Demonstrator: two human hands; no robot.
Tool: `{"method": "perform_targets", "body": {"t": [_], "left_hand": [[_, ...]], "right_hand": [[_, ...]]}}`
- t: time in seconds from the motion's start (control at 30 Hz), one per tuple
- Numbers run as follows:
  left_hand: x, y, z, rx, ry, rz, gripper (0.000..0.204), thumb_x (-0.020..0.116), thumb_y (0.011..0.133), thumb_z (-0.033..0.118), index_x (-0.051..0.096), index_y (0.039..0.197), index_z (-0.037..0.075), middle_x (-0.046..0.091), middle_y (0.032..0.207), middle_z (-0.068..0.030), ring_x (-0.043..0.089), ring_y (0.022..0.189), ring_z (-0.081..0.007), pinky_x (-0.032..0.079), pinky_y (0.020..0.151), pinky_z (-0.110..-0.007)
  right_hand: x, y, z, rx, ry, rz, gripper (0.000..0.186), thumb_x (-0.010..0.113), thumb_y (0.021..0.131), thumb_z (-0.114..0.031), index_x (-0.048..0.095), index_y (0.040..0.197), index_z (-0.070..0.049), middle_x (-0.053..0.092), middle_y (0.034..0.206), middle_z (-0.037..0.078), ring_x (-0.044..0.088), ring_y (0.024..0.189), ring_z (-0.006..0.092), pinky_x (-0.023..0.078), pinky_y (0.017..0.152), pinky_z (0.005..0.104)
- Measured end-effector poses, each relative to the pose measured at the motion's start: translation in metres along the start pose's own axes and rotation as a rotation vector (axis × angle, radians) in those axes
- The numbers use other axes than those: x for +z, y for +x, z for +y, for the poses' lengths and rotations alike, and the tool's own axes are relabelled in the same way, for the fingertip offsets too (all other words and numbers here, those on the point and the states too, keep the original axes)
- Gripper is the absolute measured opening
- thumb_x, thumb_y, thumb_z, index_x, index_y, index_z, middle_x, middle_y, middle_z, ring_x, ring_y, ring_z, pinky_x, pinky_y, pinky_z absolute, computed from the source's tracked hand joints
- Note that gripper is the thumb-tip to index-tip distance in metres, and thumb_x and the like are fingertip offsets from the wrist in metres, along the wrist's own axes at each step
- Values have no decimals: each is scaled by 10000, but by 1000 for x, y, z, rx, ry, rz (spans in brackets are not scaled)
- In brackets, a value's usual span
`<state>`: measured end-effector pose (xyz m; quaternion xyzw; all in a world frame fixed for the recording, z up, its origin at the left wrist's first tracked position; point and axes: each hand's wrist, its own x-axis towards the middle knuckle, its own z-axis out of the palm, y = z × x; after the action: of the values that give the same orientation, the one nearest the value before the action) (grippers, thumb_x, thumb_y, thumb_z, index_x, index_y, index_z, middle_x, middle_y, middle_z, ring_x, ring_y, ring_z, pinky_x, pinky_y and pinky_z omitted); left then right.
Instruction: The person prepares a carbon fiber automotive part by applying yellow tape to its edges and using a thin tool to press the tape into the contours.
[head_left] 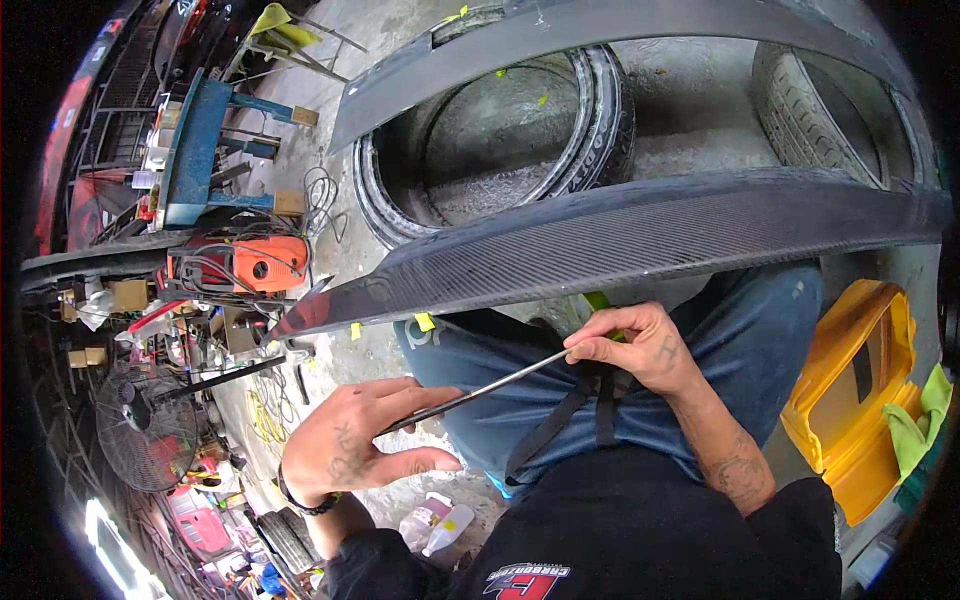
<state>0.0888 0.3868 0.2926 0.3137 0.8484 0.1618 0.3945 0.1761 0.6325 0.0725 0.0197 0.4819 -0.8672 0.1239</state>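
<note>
The left hand (352, 432) is pointing rightward, and its thumb is standing apart below the fingers. The right hand (648, 345) is pinching at thumb and fingertips, while the right forearm (722, 445) is slanting up and leftward.

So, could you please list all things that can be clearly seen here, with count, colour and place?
thin stick: one, dark and silver, between the hands
long panels: two, black, over the tyres; perhaps joined
tyres: two, black, beneath the panels
box: one, yellow, right
cloth: one, green, by the box
machine: one, orange, left
fan: one, black, lower left
stand: one, blue, upper left
left hand: one, bare, at the stick's dark end
right hand: one, bare, pinching its other end
</note>
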Motion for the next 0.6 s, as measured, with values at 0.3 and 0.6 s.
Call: {"method": "perform_targets", "body": {"t": [0.3, 0.6], "left_hand": [[6, 21, 10, 29, 154, -7, 433, 740, 890, 286, 628, 1198, 4, 663, 927, -148, 678, 800, -321, 542, 685, -411], [20, 64, 3, 139, 211, 348, 226, 618, 873, -33, 682, 1087, 2, 672, 862, -162, 680, 781, -359, 536, 674, -409]], "right_hand": [[3, 0, -2, 29, -43, -19, 183, 744, 914, -156, 767, 1003, 2, 766, 933, 69, 700, 886, 113, 543, 831, 254], [-2, 0, -11, 46, 32, 263, 246, 709, 949, -206, 738, 1038, 21, 744, 936, 77, 680, 865, 135, 520, 851, 276]]}}
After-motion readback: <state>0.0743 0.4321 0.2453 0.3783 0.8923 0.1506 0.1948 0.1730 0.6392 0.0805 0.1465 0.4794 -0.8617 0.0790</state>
